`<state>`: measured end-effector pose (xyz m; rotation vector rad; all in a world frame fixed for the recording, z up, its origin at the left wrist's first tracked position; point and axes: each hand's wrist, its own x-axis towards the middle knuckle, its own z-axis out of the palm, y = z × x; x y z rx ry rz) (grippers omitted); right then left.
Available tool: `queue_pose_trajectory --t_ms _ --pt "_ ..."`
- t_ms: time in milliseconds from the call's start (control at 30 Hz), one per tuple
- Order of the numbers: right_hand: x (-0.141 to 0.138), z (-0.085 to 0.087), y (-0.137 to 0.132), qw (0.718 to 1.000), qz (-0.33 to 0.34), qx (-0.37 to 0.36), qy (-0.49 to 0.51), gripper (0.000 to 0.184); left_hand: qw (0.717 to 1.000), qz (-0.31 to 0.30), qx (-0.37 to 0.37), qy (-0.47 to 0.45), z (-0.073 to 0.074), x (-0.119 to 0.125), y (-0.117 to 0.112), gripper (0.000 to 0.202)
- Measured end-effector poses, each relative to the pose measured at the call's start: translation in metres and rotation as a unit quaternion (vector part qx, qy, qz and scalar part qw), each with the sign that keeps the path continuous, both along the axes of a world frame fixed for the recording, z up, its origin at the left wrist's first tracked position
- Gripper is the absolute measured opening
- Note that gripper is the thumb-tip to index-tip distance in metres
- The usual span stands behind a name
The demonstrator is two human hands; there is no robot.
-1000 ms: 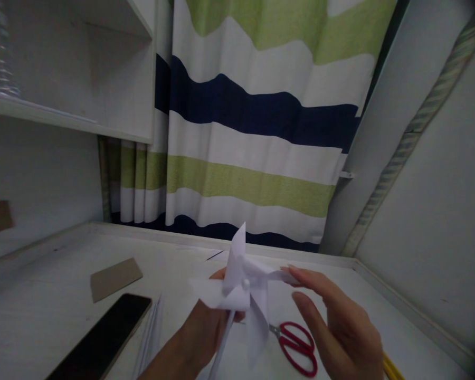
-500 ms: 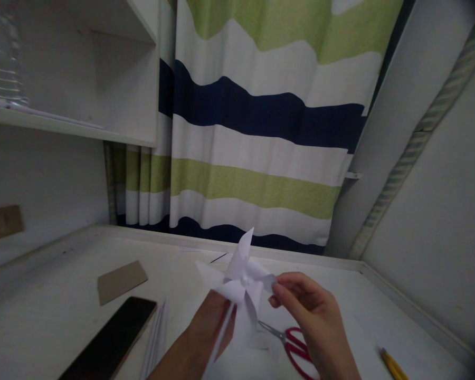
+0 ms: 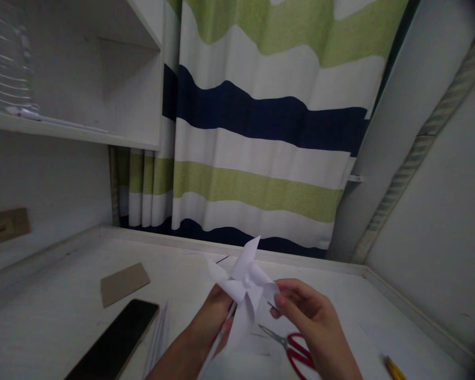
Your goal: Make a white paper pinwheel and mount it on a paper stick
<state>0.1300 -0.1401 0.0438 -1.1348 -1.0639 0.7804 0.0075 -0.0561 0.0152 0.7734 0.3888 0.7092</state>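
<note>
A white paper pinwheel (image 3: 243, 285) on a white stick is held up over the desk. My left hand (image 3: 211, 327) is closed round the stick just below the wheel. My right hand (image 3: 309, 322) is at the wheel's right side, thumb and fingers pinching the tip of one blade. Red-handled scissors (image 3: 291, 345) lie on the desk beneath my right hand, partly hidden by it.
A black phone (image 3: 114, 338) lies at the lower left, with a brown card (image 3: 124, 277) behind it and white paper strips (image 3: 158, 338) beside it. A yellow pencil (image 3: 393, 368) lies at the lower right. A striped curtain (image 3: 261, 132) hangs behind; a shelf (image 3: 71, 129) at left.
My right hand went from flat, outstretched fingers at the blade to a pinch on its tip. The pinwheel turned and shifted a little right with the view.
</note>
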Motion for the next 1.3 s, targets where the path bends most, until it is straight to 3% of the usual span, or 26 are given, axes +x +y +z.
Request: queue_pose_trajectory --t_ms 267,433,600,800,833,900,1000,1133,1300 --pt "-0.001 0.001 -0.004 0.999 0.035 -0.031 0.012 0.011 0.998 0.051 0.031 -0.007 -0.003 -0.005 0.001 0.022" --pt "0.0 -0.007 -0.003 0.997 0.063 -0.024 0.032 0.012 0.996 0.068 0.041 -0.028 -0.009 0.002 0.005 0.022" --pt "-0.008 -0.013 -0.001 0.99 0.117 -0.029 0.079 0.017 0.996 0.042 0.063 -0.04 -0.004 -0.003 0.002 0.029" --pt "-0.013 -0.014 -0.009 0.976 0.205 -0.06 0.043 0.027 0.995 0.024 0.09 -0.023 0.007 -0.011 -0.004 0.04" --pt "-0.011 -0.012 -0.011 0.98 0.188 -0.057 0.017 0.032 0.996 0.024 0.089 -0.019 0.008 -0.011 -0.004 0.04" --pt "-0.003 -0.003 -0.015 0.994 0.088 -0.029 -0.063 0.033 0.995 0.028 0.09 -0.023 0.009 -0.01 -0.004 0.041" --pt "0.005 0.013 -0.017 0.977 -0.063 0.034 -0.201 0.04 0.994 0.02 0.101 -0.027 0.01 -0.01 -0.006 0.042" --pt "0.002 0.023 -0.01 0.949 -0.092 0.093 -0.288 0.021 0.995 -0.006 0.098 -0.029 0.01 -0.009 -0.007 0.041" --pt "-0.008 0.02 0.001 0.978 -0.088 0.079 -0.174 0.008 0.998 -0.006 0.07 -0.006 0.011 -0.006 -0.007 0.043"
